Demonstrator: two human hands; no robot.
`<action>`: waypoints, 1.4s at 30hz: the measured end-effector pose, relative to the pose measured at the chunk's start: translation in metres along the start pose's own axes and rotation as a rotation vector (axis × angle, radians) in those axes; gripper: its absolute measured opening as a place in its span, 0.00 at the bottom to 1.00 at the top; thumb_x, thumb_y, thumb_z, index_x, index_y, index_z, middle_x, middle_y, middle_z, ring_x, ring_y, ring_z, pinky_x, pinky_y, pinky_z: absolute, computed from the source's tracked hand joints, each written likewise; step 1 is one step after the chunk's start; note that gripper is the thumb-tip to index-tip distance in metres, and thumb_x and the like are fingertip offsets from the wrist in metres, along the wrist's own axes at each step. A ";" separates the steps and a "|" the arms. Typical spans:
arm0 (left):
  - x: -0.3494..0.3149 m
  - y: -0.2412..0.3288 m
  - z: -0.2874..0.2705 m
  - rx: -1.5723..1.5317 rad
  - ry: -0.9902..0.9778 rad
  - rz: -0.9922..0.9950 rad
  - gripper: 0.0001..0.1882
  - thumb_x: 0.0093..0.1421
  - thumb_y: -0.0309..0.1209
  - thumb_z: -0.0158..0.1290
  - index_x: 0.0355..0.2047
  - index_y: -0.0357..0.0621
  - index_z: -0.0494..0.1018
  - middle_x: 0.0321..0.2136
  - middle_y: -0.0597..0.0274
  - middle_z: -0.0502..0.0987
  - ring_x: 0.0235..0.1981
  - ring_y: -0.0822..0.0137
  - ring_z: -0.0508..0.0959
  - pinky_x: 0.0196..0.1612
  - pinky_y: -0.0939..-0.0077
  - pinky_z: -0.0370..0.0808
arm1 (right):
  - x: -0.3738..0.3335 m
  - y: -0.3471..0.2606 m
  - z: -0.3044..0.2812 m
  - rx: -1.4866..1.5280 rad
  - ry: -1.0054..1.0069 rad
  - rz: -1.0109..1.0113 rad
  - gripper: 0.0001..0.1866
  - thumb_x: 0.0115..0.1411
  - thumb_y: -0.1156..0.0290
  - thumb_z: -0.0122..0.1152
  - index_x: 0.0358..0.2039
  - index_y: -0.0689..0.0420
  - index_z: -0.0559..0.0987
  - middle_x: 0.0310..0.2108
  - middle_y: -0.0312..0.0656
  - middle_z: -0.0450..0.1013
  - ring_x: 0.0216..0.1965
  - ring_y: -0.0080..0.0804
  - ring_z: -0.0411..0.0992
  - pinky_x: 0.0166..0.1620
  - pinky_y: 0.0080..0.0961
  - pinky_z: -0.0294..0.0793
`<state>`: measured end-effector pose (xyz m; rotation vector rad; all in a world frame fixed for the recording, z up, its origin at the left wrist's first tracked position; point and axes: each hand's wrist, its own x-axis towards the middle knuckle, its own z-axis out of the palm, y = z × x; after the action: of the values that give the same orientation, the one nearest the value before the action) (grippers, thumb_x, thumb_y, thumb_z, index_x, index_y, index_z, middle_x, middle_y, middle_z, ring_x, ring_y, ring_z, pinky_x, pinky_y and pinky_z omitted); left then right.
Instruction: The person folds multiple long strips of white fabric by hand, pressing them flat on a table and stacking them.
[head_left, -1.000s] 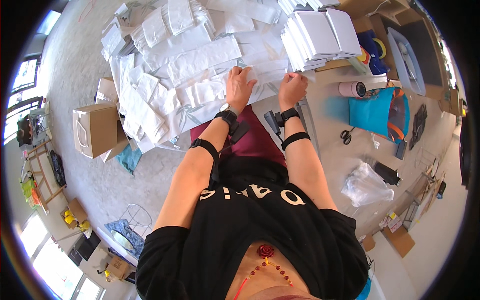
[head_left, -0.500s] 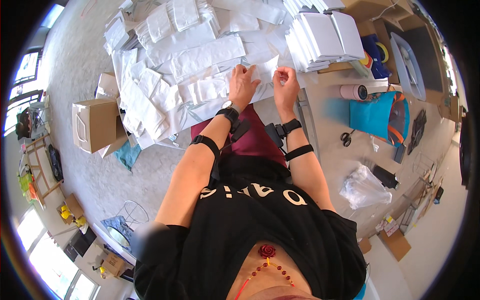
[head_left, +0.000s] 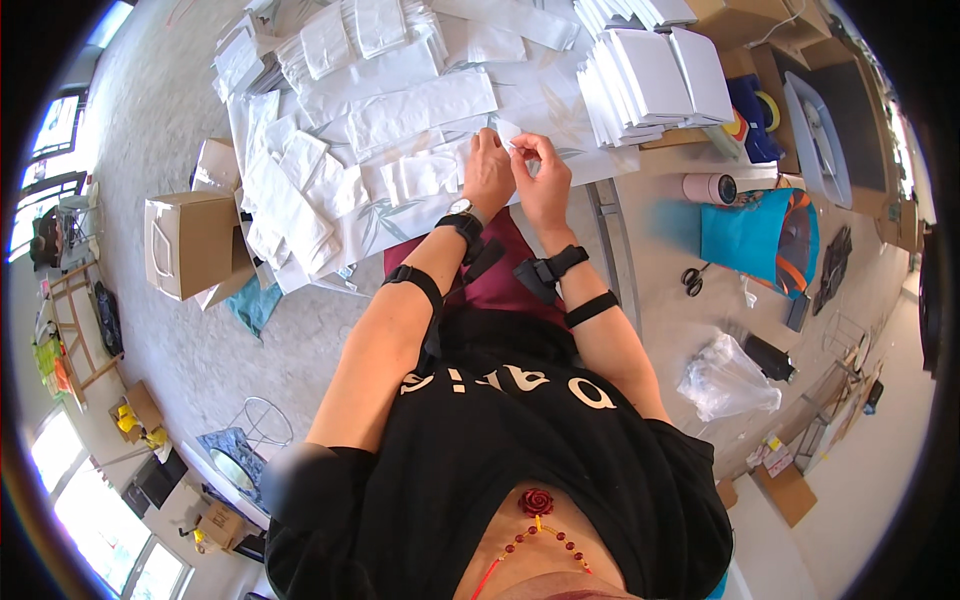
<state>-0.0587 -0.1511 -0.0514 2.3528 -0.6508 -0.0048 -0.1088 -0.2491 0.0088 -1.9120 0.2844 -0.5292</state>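
Right hand (head_left: 545,182) pinches a white piece (head_left: 508,130) (thin, pointed); left hand (head_left: 487,178), grip unclear

A: Table cover (head_left: 540,85) clr?
B: White w/ grey-green + tan leaf print.
A: Flat strips (head_left: 425,108)?
B: All wht, same w/ small slip (head_left: 509,130) & folded stack (head_left: 640,75).
A: Bag (head_left: 740,238)?
B: Turquoise w/ orange trim. Bottle (head_left: 700,188) pink w/ blk end, scissors (head_left: 692,281) blk.
A: Clothes?
B: T-shirt (head_left: 470,420) blk w/ cream lettering, trousers (head_left: 510,270) maroon. Arm straps (head_left: 592,309) also blk.
A: Box (head_left: 205,245)?
B: Plain brn.
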 end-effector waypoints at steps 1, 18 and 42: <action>-0.001 0.001 -0.001 0.013 -0.013 0.010 0.11 0.60 0.27 0.57 0.42 0.36 0.79 0.42 0.44 0.72 0.46 0.42 0.71 0.51 0.51 0.72 | -0.002 0.001 0.002 -0.003 -0.002 -0.002 0.09 0.62 0.81 0.64 0.43 0.61 0.79 0.38 0.43 0.81 0.36 0.37 0.80 0.43 0.31 0.79; -0.014 0.000 -0.066 -1.045 0.103 -0.866 0.17 0.70 0.38 0.57 0.43 0.31 0.78 0.33 0.53 0.84 0.30 0.65 0.85 0.31 0.74 0.81 | -0.021 0.005 0.022 -0.062 -0.134 -0.084 0.10 0.64 0.78 0.63 0.46 0.59 0.79 0.43 0.47 0.79 0.45 0.46 0.78 0.48 0.38 0.78; -0.014 -0.011 -0.061 -0.549 0.046 -0.699 0.14 0.68 0.33 0.57 0.38 0.28 0.79 0.29 0.53 0.83 0.23 0.63 0.87 0.17 0.75 0.75 | 0.043 0.060 -0.004 0.209 -0.223 0.190 0.09 0.73 0.82 0.47 0.48 0.64 0.76 0.43 0.45 0.80 0.44 0.34 0.83 0.44 0.28 0.85</action>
<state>-0.0550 -0.0998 -0.0144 1.9150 0.2079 -0.3876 -0.0699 -0.2946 -0.0356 -1.7015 0.2515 -0.2080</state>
